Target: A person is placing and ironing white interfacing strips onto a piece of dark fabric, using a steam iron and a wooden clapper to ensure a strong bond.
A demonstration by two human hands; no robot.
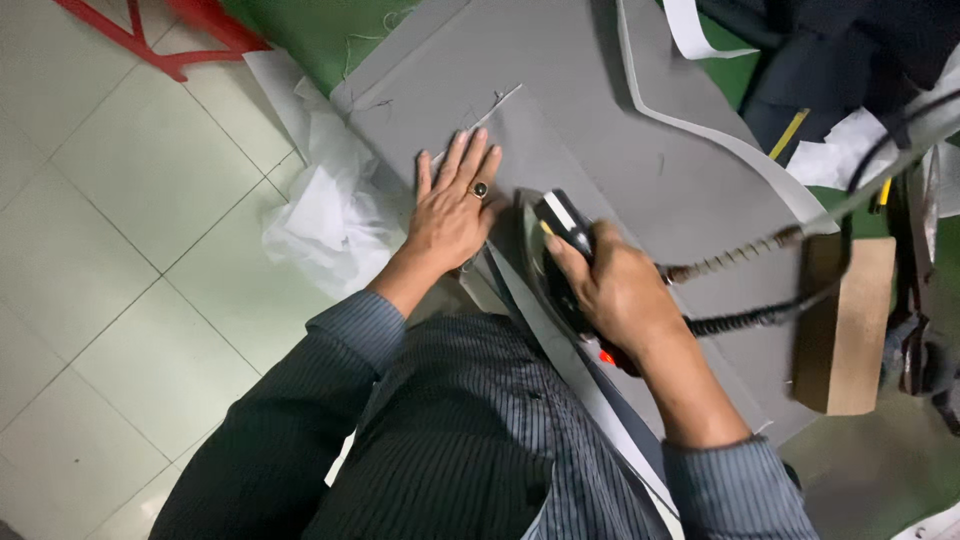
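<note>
While the left hand [455, 205] lies flat, fingers spread, on the grey fabric [600, 130] mid-table, the right hand [615, 290] is wrapped tight around the handle of the iron [550, 235]; iron sits just at 3 o'clock of the left hand; wooden block [845, 325] further out at 3; crumpled white cloth [325, 215] at 9.

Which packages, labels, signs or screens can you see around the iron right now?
None in view: no package, label, sign or screen.
Right hand grips the iron; left hand lies flat on the grey fabric.
</note>
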